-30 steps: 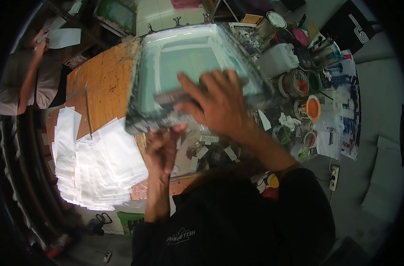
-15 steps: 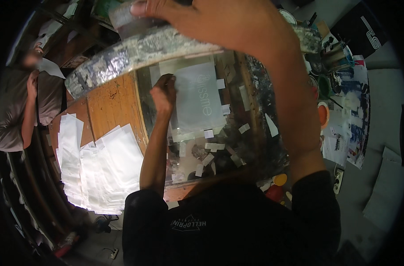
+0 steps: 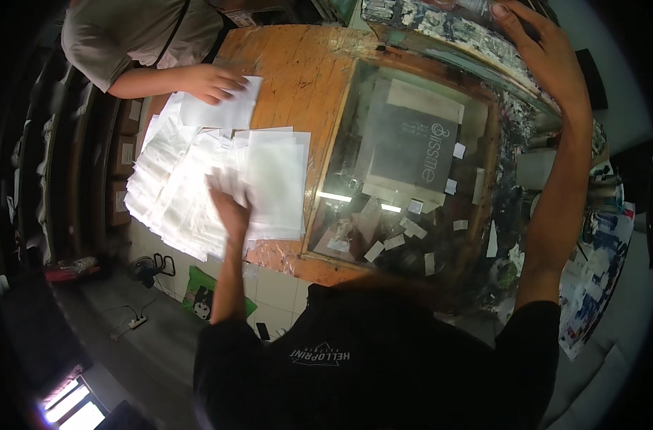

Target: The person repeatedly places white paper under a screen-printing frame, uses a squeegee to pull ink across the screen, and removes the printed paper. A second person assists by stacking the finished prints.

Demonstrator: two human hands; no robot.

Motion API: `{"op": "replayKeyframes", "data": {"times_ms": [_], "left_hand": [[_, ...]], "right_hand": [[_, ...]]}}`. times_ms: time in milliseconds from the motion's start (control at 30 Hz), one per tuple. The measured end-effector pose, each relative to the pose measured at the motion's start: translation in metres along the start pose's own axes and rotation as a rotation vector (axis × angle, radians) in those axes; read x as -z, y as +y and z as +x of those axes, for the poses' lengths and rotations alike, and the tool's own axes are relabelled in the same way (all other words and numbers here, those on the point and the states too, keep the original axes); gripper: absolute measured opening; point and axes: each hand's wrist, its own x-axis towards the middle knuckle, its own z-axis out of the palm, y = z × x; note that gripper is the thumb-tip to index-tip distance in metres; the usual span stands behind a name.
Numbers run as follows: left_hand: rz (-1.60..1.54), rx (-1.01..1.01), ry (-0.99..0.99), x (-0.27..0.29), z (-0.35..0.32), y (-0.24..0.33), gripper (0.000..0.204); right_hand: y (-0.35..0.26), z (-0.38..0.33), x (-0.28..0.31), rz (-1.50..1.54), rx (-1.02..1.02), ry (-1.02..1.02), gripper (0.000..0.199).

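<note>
My right hand [image 3: 549,57], at the far right, is closed over the raised edge of a screen-printing frame [image 3: 455,32] crusted with dried paint. Below the frame lies a glass-topped printing board [image 3: 341,154] in a wooden surround. A dark grey rectangle [image 3: 398,140] with pale lettering shows on the glass, with small white tape pieces [image 3: 414,228] around and below it. My left hand [image 3: 231,208] is over a spread of thin white plastic bags or sheets [image 3: 176,186] on the left. Motion smears its fingers, so whether they grip a bag cannot be seen.
A co-worker's hand [image 3: 215,84] rests on a white sheet [image 3: 233,111] at the far left of the wooden table [image 3: 290,64]. Paint-stained containers [image 3: 609,193] stand at the right. Cables [image 3: 150,269] and a green bag [image 3: 197,294] are on the floor.
My left hand has moved from the glass to the white pile. The pale sheet that covered the dark rectangle has gone from the glass. The co-worker's hand now reaches onto the pile.
</note>
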Motion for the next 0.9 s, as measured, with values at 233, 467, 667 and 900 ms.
{"op": "replayKeyframes", "data": {"times_ms": [233, 467, 667, 900], "left_hand": [[-0.12, -0.146, -0.444, -0.078, -0.026, 0.225, 0.055], [-0.382, -0.515, -0.43, -0.156, 0.025, 0.362, 0.058], [-0.323, -0.398, -0.407, -0.149, 0.019, 0.365, 0.06], [-0.201, -0.342, -0.487, -0.12, -0.011, 0.361, 0.062]], "right_hand": [[0.016, -0.003, -0.003, -0.044, 0.188, 0.059, 0.032], [0.039, -0.005, -0.017, -0.029, 0.33, 0.104, 0.043], [0.027, -0.018, 0.014, 0.183, 0.176, -0.16, 0.035], [0.055, -0.028, 0.009, 0.262, 0.337, -0.043, 0.035]]}}
